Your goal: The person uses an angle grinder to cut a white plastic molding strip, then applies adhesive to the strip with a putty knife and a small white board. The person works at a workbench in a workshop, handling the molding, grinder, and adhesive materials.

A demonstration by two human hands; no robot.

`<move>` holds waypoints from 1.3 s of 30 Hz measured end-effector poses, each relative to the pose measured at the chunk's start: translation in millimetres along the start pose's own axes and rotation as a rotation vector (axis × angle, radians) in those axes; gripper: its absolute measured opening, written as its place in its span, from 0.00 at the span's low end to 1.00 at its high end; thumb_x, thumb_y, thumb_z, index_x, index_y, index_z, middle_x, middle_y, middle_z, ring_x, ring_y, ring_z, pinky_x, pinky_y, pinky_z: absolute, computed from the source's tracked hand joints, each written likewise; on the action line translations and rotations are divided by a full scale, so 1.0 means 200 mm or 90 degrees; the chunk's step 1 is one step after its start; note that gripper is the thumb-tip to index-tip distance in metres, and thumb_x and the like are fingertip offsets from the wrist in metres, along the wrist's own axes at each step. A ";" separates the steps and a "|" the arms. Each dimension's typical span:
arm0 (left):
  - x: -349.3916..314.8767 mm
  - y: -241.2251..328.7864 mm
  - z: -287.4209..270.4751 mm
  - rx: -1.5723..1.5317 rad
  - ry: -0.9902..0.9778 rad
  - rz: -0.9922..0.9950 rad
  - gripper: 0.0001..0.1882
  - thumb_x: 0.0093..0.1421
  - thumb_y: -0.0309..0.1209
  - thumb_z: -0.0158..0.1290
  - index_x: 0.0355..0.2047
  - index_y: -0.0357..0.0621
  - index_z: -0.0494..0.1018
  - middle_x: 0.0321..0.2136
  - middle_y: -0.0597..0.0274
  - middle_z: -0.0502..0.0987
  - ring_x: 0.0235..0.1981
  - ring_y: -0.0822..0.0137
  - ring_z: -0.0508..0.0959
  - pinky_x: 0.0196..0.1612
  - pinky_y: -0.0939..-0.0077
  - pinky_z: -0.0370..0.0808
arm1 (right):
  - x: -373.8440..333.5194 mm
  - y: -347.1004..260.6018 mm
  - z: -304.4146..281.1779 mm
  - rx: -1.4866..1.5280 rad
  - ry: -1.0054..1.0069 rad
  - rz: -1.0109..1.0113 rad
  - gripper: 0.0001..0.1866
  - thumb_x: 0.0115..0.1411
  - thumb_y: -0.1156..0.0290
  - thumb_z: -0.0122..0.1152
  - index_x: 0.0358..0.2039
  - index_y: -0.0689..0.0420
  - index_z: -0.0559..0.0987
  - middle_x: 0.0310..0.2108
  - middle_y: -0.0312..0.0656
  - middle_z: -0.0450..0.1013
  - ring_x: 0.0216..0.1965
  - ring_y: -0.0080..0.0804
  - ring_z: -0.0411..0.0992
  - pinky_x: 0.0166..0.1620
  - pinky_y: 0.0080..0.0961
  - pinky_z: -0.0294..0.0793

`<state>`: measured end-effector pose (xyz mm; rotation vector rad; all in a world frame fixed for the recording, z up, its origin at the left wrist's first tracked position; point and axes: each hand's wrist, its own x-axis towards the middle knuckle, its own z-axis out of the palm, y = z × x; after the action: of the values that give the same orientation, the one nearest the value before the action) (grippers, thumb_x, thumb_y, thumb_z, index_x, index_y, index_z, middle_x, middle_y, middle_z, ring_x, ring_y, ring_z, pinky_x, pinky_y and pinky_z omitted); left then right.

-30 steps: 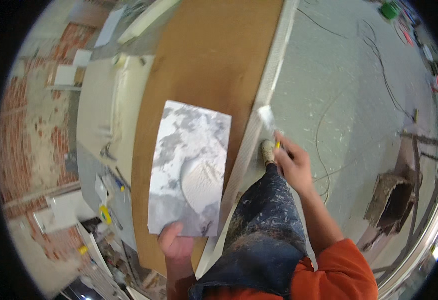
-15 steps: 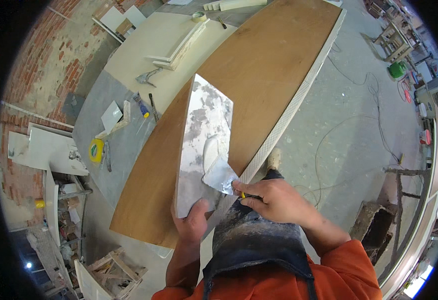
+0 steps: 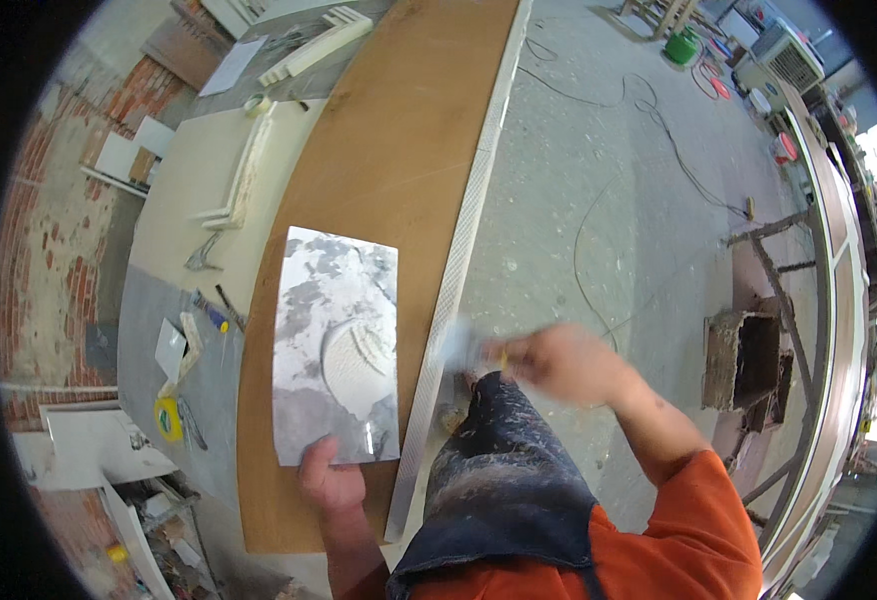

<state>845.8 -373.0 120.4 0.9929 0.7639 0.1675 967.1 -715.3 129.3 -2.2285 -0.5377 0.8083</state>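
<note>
My left hand point(image 3: 333, 478) grips the lower edge of a flat rectangular board point(image 3: 304, 425), its thumb on the upper face. Grey and white smears cover that face, and a thick heap of white putty point(image 3: 359, 362) sits right of its middle, with ridges in its surface. My right hand point(image 3: 571, 365) is closed around the handle of a putty knife point(image 3: 462, 346). Motion blurs both the hand and the blade. The knife is off to the right of the board, apart from it, over the table's patterned edge.
A long brown panel point(image 3: 369, 160) with a pale edge strip point(image 3: 464, 215) lies under the board. To its left are a yellow tape measure point(image 3: 168, 418), a blue-and-yellow tool point(image 3: 212, 311), a clamp-like metal tool point(image 3: 202, 252) and cream strips point(image 3: 246, 170). Cables point(image 3: 659, 115) trail over the floor on the right.
The putty knife has left the putty and swung right, clear of the board. The board has turned flatter toward me, showing more of the putty heap. My view has shifted to the right.
</note>
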 end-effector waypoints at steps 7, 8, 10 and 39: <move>0.03 0.18 0.18 0.035 0.028 -0.051 0.39 0.47 0.28 0.50 0.64 0.38 0.65 0.60 0.53 0.70 0.63 0.49 0.69 0.66 0.49 0.65 | 0.40 0.54 0.19 0.938 0.364 0.161 0.24 0.70 0.63 0.57 0.64 0.54 0.72 0.25 0.36 0.73 0.18 0.20 0.66 0.19 0.18 0.63; 0.07 0.18 0.14 0.020 0.024 -0.084 0.39 0.48 0.28 0.50 0.65 0.39 0.63 0.62 0.52 0.69 0.64 0.48 0.68 0.66 0.48 0.64 | 0.48 0.56 0.23 0.964 0.377 0.158 0.24 0.70 0.64 0.58 0.64 0.55 0.71 0.26 0.36 0.73 0.18 0.21 0.67 0.19 0.20 0.63; 0.12 0.18 0.03 -0.017 0.024 -0.146 0.41 0.50 0.29 0.49 0.68 0.42 0.59 0.64 0.51 0.66 0.65 0.47 0.66 0.67 0.45 0.63 | 0.62 0.59 0.29 0.988 0.400 0.159 0.25 0.69 0.64 0.58 0.65 0.57 0.70 0.26 0.36 0.74 0.18 0.22 0.67 0.19 0.21 0.64; 0.18 0.18 -0.04 0.087 -0.006 -0.062 0.40 0.49 0.30 0.47 0.66 0.37 0.61 0.64 0.52 0.66 0.66 0.48 0.65 0.70 0.50 0.60 | 0.78 0.75 0.64 0.164 0.606 0.148 0.21 0.66 0.64 0.63 0.58 0.51 0.79 0.24 0.33 0.73 0.21 0.19 0.69 0.24 0.22 0.70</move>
<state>873.8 -331.4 129.2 1.0819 0.8207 0.0267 1014.0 -667.3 -113.2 -2.1416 0.2724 -0.1339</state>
